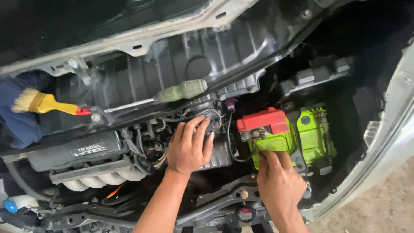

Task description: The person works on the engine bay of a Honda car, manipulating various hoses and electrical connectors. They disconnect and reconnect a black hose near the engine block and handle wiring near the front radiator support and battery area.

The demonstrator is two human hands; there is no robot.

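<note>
I look down into a car's open engine bay. My left hand (188, 145) lies flat on a dark ribbed part in the middle of the bay, fingers spread toward a bundle of black hoses and wires (202, 115). My right hand (279, 181) rests against the near side of a bright green battery (312, 131), fingertips under its red terminal cover (263, 120). Whether the right fingers pinch anything is hidden.
A green-handled screwdriver (179, 91) and a yellow-handled paintbrush (45, 103) lie on the black cowl panel at the back. A grey engine cover (82, 151) sits at left, a blue cloth (17, 116) at far left. Car bodywork and concrete floor (388, 198) are at right.
</note>
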